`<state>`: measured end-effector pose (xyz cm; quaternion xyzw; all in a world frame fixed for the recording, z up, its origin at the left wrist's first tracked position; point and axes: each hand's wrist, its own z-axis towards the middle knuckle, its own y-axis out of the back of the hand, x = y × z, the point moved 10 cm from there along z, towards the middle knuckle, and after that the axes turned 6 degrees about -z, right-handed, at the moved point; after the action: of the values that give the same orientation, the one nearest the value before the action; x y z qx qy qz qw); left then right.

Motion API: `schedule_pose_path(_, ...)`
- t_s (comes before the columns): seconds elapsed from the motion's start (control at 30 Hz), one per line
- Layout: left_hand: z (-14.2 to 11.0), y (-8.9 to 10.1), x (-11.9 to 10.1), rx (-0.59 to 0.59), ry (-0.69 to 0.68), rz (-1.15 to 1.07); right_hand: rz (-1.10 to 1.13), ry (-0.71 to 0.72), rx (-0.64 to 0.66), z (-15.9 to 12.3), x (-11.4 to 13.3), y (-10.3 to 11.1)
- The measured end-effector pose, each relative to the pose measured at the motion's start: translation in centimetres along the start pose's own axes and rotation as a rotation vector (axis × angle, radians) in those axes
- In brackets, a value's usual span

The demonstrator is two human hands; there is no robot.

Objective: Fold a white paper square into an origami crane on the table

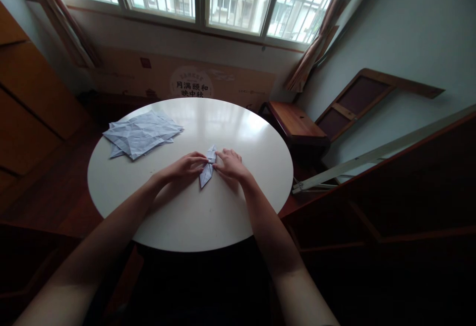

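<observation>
A small folded piece of white paper [207, 175], narrow and pointed at its near end, lies slantwise near the middle of the round white table [186, 222]. From the left, my left hand [189, 163] pinches the paper's edge between thumb and fingers. My right hand [229, 163] grips it from the other side, fingers bent and thumb close to the left fingertips. Both hands cover part of the paper's middle. Its far tip shows between them.
A pile of creased white paper sheets [145, 132] sits at the table's back left. Beyond the table's right edge stands a wooden stool or bench [295, 117]. A printed board [238, 78] leans under the barred windows, and dark wooden furniture [390, 207] fills the right side.
</observation>
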<state>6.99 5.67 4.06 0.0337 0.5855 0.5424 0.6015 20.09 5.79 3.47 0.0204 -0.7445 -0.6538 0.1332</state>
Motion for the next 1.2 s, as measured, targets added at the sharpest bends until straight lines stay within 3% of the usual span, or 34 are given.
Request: schedule_pose_path(1.2,0.03,-0.04,0.03,-0.027,-0.009,0.021,-0.026,-0.013,0.004,0.46,-0.4,-0.53)
